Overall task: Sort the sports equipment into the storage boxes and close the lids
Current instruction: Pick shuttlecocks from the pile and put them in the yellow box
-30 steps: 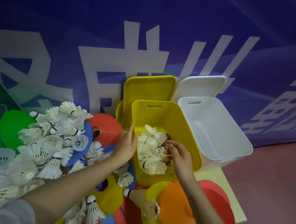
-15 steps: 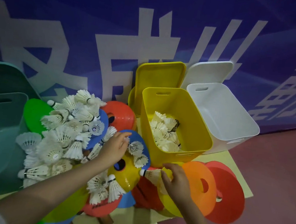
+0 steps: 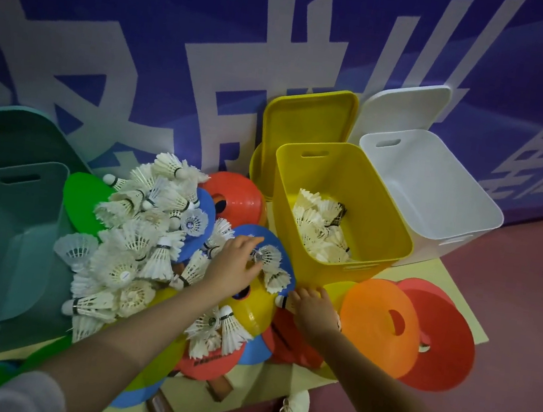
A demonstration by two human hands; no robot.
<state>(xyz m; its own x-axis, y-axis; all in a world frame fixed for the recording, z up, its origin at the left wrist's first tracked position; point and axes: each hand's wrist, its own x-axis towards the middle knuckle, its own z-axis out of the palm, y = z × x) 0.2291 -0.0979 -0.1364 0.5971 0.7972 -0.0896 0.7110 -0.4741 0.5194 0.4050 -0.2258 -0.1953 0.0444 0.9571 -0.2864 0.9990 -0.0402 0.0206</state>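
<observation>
A heap of white shuttlecocks (image 3: 142,230) lies over flat cone discs between the boxes. The yellow box (image 3: 382,217) stands with its lid off and holds several shuttlecocks (image 3: 322,229). My left hand (image 3: 233,264) reaches over a blue disc (image 3: 252,232) and pinches a shuttlecock (image 3: 268,257) at its cork end. My right hand (image 3: 313,310) is lower, just in front of the yellow box. It curls around another shuttlecock (image 3: 285,302), whose cork pokes out to the left. The white box (image 3: 437,193) is open and holds nothing.
A teal box (image 3: 0,239) stands open at left, its lid (image 3: 14,130) behind it. Yellow lid (image 3: 309,117) and white lid (image 3: 404,102) lean on the blue wall. Orange disc (image 3: 375,323), red disc (image 3: 445,343) and yellow disc (image 3: 253,307) overlap in front. White shoes (image 3: 292,405) show below.
Both hands left the yellow box and came down to the pile. The left now pinches a shuttlecock on the blue disc; the right closed on one by the orange disc.
</observation>
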